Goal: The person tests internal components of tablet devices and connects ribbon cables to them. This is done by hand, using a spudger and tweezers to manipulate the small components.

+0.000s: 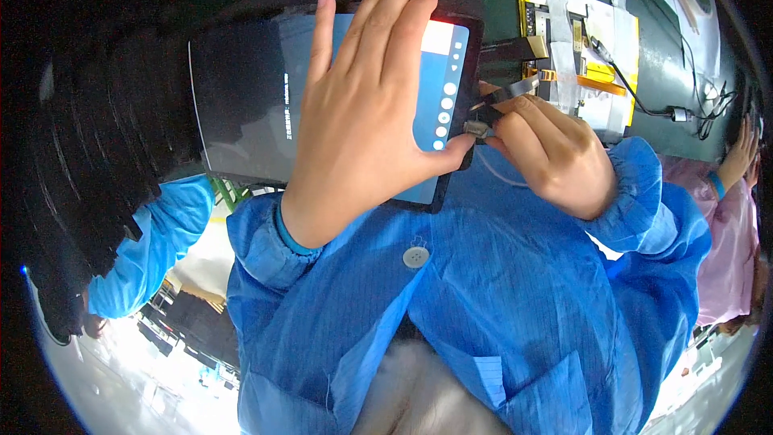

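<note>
Evidently the step in hand is work at the connector (477,127) on the right edge of the tablet (258,105), whose lit screen shows a blue panel with a column of white dots. The left hand (362,105) lies open and flat across the screen, fingers spread and pointing toward the far edge of the green tabletop (660,125), thumb hooked at the tablet's right rim, pinning it. The right hand (555,153) is closed in a pinch on the small plug end (the fingertips partly hide it), wrist bent inward, blue sleeve gathered at the cuff. Just beyond lies an opened device back (580,56) with yellow tape and an orange ribbon cable. Seating or freeing that plug would call for a straight, gentle push or pull while the flat hand holds steady.
</note>
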Available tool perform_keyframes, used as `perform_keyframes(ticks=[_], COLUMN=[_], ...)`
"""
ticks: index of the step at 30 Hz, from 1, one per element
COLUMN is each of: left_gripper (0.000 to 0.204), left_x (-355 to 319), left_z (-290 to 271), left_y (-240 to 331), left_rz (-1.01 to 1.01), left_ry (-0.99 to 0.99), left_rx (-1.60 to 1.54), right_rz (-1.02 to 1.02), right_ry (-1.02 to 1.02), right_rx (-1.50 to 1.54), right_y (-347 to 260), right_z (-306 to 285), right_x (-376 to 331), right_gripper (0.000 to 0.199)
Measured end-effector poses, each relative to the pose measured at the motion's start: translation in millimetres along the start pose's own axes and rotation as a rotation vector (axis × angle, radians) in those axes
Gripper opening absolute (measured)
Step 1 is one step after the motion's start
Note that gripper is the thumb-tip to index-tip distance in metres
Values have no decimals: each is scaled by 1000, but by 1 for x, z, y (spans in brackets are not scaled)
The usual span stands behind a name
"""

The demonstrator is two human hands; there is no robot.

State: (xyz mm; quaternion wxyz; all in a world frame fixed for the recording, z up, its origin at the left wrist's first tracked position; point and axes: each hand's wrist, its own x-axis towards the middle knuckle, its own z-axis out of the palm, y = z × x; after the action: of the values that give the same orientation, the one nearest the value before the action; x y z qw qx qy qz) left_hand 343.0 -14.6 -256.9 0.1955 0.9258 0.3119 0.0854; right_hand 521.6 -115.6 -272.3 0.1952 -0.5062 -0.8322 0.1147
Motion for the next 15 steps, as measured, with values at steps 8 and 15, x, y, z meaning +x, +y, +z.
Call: perform_keyframes(ticks=[8, 15], left_gripper=[94, 92], left_x=[2, -3], left_z=[-6, -25], left_y=[1, -8], left_rz=[37, 76], left_ry=[-27, 13], left_rx=[14, -1], right_rz=[-23, 164], right_ry=[26, -53], right_rx=[17, 221], right_y=[3, -8], right_z=[3, -22], right_x=[-5, -11], right_gripper=[18, 15])
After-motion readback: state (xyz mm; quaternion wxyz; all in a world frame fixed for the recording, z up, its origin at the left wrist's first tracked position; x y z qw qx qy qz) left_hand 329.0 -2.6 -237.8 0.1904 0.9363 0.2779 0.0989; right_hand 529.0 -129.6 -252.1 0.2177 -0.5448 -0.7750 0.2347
